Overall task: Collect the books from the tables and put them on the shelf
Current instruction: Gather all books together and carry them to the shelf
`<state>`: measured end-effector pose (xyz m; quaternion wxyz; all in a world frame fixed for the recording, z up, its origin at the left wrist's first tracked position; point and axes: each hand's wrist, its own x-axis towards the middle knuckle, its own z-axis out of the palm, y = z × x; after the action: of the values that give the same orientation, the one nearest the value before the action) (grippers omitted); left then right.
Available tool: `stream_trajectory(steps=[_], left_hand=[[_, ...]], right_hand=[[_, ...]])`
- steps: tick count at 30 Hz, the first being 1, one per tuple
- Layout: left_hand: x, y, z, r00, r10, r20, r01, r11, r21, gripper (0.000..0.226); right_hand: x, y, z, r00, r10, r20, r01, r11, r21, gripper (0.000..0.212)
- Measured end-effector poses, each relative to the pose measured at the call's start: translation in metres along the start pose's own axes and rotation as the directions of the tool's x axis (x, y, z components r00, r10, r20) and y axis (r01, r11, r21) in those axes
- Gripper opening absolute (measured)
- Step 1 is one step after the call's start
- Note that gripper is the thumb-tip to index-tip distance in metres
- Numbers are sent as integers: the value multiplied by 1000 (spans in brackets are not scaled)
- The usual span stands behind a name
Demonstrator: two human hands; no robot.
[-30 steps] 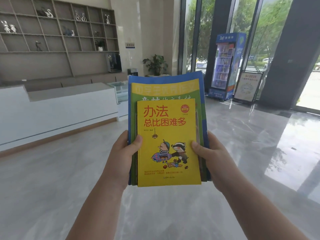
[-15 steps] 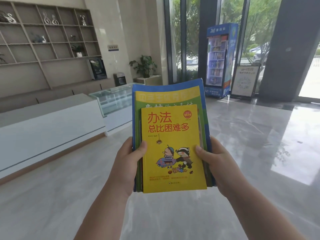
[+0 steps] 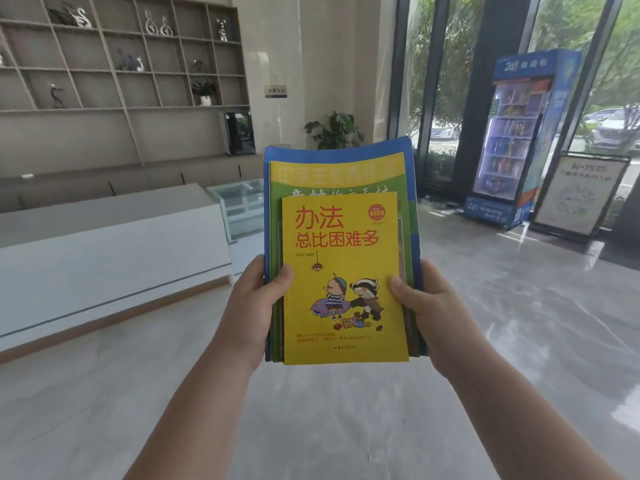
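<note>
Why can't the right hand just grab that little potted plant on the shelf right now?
Probably it can't: the right hand and left hand both clamp the book stack, and the potted plant sits far off, behind the white counter.

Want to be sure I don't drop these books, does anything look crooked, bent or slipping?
Only a small thing: the far edge of the blue book at the bottom arches, unsupported. Otherwise the stack looks squared, yellow book on top, with the left hand and right hand gripping its sides.

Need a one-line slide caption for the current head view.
Both hands, left hand and right hand, carry a stack of books, yellow book on top, through a lobby.
</note>
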<state>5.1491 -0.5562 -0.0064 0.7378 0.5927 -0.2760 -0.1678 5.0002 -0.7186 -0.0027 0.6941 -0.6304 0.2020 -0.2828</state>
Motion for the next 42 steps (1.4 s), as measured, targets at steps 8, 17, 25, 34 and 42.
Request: stream_trajectory(steps=[8,17,25,34,42], left_hand=[[259,-57,-29,999,15,30,-15,1000,17,23],[524,-127,32,983,-49,179,40,998,54,25],[759,-199,123,976,-42,213,37,999,25,25],[1017,-254,175,993,-45,114,44,999,13,23],[1266,-332,217,987,-44,157,44,999,6,23]], right_hand=[[254,30,38,1000,-14,-24,15,1000,25,21],[497,51,-9,985,6,-175,5,998,62,21],[741,68,-92,981,-42,-190,52,997,49,21],[1024,74,-133,992,-23,-126,26,999,20,19],[1272,104,-168,981,-34,-189,36,999,7,20]])
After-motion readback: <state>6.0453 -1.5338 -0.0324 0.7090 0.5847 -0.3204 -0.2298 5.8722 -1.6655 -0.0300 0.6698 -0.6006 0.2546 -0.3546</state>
